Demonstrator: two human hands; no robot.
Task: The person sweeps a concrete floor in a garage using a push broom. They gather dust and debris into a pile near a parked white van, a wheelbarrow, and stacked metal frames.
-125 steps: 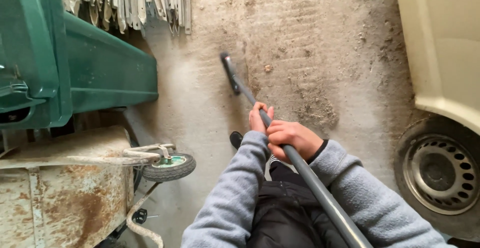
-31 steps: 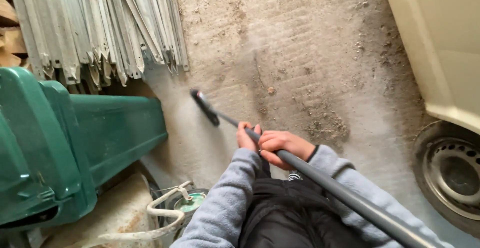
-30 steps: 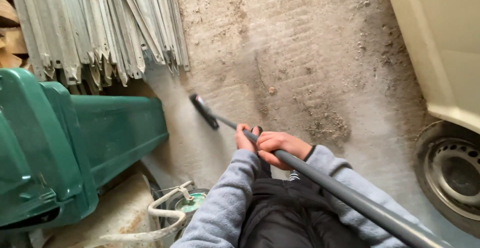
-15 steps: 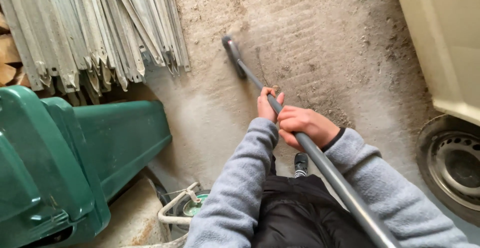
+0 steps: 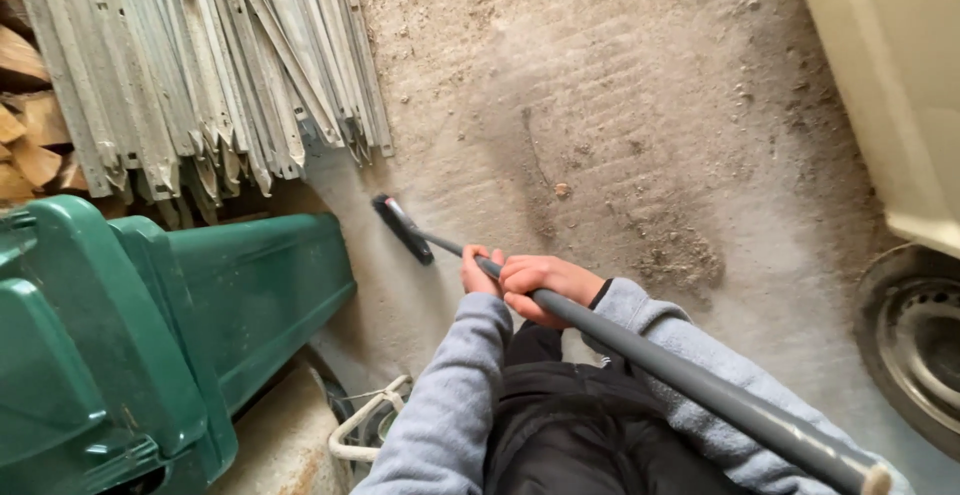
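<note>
Since half a second ago, broom head [image 5: 402, 229] pulled back left, now near green bin [image 5: 200, 325]. Handle [image 5: 640, 355] runs lower right to upper left. Left hand [image 5: 478, 272] leads, nearer the head; right hand [image 5: 545, 283] just behind. Both closed around the handle. Dirt patch [image 5: 680, 255] lies right of the hands.

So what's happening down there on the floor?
A person in a grey fleece grips the long grey handle of a push broom with both hands, the left hand ahead of the right hand. The dark broom head rests on the dusty concrete floor, close to a green wheelie bin and a stack of pale metal posts. A small dirt pile lies to the right.
</note>
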